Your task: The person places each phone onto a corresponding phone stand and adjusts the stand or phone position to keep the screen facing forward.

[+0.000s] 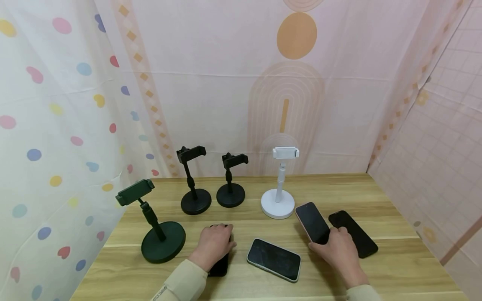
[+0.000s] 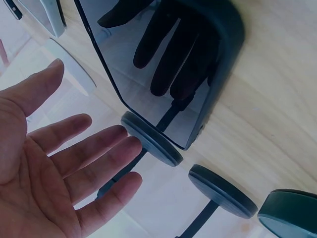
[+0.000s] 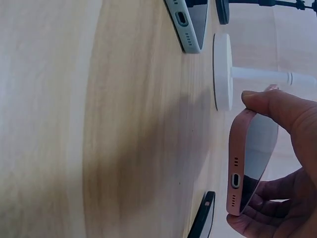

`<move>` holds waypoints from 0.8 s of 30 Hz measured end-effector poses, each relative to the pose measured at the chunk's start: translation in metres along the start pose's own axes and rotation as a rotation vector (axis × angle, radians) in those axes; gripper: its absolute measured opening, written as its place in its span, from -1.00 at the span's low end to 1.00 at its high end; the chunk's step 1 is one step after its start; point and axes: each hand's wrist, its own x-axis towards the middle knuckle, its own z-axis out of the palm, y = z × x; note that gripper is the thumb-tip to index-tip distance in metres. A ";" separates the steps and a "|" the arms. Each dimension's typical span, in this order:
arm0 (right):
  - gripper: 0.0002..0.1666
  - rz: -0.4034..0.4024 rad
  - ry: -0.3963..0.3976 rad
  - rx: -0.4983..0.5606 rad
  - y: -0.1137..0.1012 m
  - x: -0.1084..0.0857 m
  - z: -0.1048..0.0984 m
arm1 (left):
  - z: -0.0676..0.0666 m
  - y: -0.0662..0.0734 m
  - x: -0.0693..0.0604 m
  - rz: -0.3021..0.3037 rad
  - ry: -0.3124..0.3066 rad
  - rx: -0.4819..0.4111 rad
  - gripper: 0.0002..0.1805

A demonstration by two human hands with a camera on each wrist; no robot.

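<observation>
My left hand [image 1: 214, 246] hovers over a black phone [image 1: 219, 267], its fingers spread and relaxed. In the left wrist view this phone's glossy screen [image 2: 111, 59] mirrors the fingers, and a gap shows between hand and phone. My right hand [image 1: 340, 251] grips a phone in a pink case [image 3: 237, 153] by its edges, thumb on one side and fingers on the other. That phone is lifted off the table, tilted, screen up. Between the hands lies a phone with a pale frame [image 1: 274, 260]. Another black phone [image 1: 354, 234] lies just right of my right hand.
Along the back of the wooden table [image 1: 331, 188] stand two black phone stands [image 1: 196, 200] [image 1: 230, 195] and a white stand [image 1: 278, 205]. A dark green stand [image 1: 163, 242] is at the left. Patterned curtains [image 1: 211, 83] hang behind and beside the table.
</observation>
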 end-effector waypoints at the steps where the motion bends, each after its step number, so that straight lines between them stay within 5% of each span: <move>1: -0.09 -0.001 0.002 0.002 -0.001 0.001 0.000 | 0.000 0.000 0.000 0.007 0.012 -0.002 -0.64; 19: 0.01 -0.004 0.118 0.077 -0.019 0.006 0.011 | 0.002 0.004 0.023 0.139 0.238 -0.010 -0.60; 24: -0.01 -0.002 0.132 0.098 -0.024 0.008 0.011 | -0.004 0.006 0.034 0.158 0.252 -0.032 -0.61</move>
